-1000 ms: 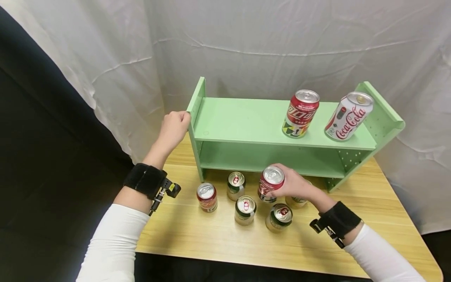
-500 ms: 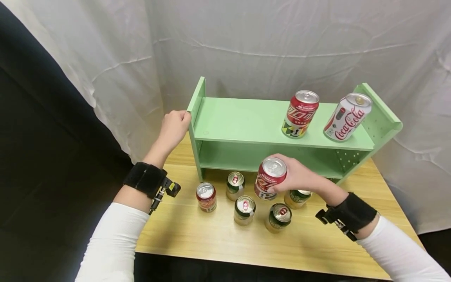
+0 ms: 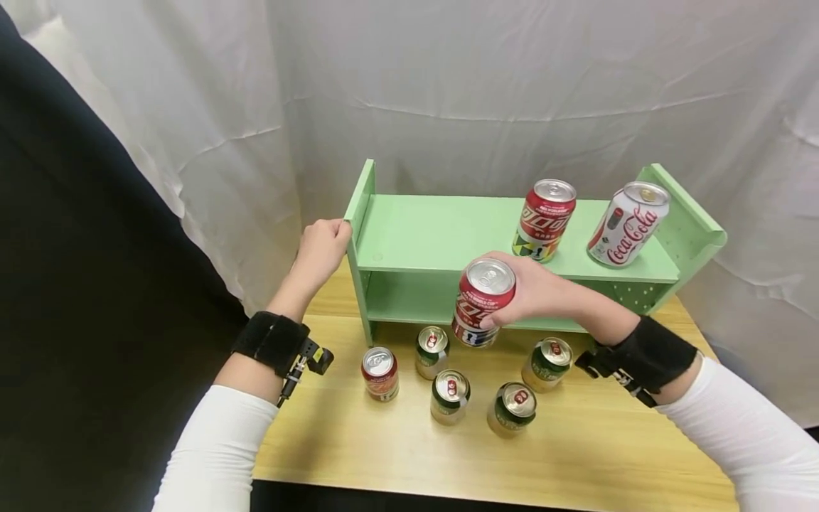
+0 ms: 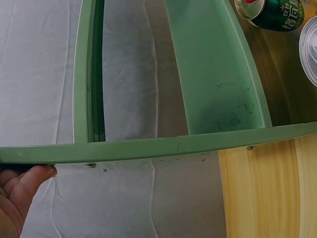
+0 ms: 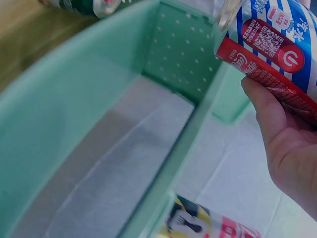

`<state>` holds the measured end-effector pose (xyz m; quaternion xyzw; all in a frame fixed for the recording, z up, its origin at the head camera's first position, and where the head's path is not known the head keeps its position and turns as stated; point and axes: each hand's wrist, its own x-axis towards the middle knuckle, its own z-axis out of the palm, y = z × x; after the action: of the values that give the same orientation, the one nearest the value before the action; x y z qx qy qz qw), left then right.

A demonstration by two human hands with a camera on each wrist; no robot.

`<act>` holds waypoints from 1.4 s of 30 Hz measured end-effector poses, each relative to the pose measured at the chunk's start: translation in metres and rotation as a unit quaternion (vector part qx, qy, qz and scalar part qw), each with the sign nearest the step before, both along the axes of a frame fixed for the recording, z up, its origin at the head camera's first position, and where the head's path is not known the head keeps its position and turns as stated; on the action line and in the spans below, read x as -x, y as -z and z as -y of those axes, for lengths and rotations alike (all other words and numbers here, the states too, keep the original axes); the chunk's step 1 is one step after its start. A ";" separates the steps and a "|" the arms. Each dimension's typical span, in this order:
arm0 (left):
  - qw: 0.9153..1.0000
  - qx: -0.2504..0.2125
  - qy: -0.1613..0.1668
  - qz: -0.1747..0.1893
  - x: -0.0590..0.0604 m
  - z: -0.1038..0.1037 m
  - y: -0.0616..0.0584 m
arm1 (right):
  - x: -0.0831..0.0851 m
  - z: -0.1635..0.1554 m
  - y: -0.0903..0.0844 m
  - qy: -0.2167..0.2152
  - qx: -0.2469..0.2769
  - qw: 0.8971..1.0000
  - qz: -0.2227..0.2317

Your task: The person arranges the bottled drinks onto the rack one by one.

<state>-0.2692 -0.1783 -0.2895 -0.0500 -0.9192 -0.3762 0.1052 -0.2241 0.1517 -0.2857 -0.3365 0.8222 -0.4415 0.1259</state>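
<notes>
My right hand (image 3: 537, 288) grips a red Coca-Cola can (image 3: 483, 299) upright, raised in front of the green two-tier shelf (image 3: 435, 231), its body overlapping the upper board's front edge. Seen from the right wrist, the can (image 5: 282, 54) shows a blue-and-white striped side, with the thumb along its red end. My left hand (image 3: 322, 250) holds the front edge of the shelf's left side panel; in the left wrist view its thumb (image 4: 37, 178) presses against that panel (image 4: 148, 148). On the upper board stand another red can (image 3: 546, 220) and a white Coca-Cola can (image 3: 630, 226).
In front of the shelf, a red can (image 3: 380, 377) stands at the left on the wooden table (image 3: 397, 455). Several green-and-gold cans, one at the front (image 3: 512, 411) and one at the right (image 3: 547, 366), stand beside it. A pale curtain (image 3: 486, 85) hangs behind.
My right hand has lifted the red can upward and slightly left, from among the table cans to the upper board's front edge. My left hand keeps its hold on the panel.
</notes>
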 end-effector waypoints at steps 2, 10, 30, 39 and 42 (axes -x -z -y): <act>1.000 0.001 -0.002 -0.002 0.000 0.001 0.002 | 0.005 0.002 -0.006 0.004 -0.004 1.000 -0.009; 1.000 0.009 -0.009 -0.023 0.000 0.003 -0.003 | 0.030 0.014 -0.028 0.014 -0.003 1.000 -0.020; 0.999 0.008 -0.012 -0.031 0.005 -0.009 0.004 | 0.070 0.011 -0.032 0.121 -0.013 0.992 0.020; 0.999 0.015 -0.006 -0.041 0.005 -0.007 0.005 | 0.087 0.015 -0.028 0.122 0.022 0.991 0.050; 0.999 0.015 -0.005 -0.040 0.006 -0.007 0.005 | 0.092 0.015 -0.028 0.120 0.029 0.991 0.060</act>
<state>-0.2755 -0.1716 -0.2940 -0.0624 -0.9199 -0.3596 0.1433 -0.3159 0.1367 -0.2575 -0.2119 0.8346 -0.4961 0.1112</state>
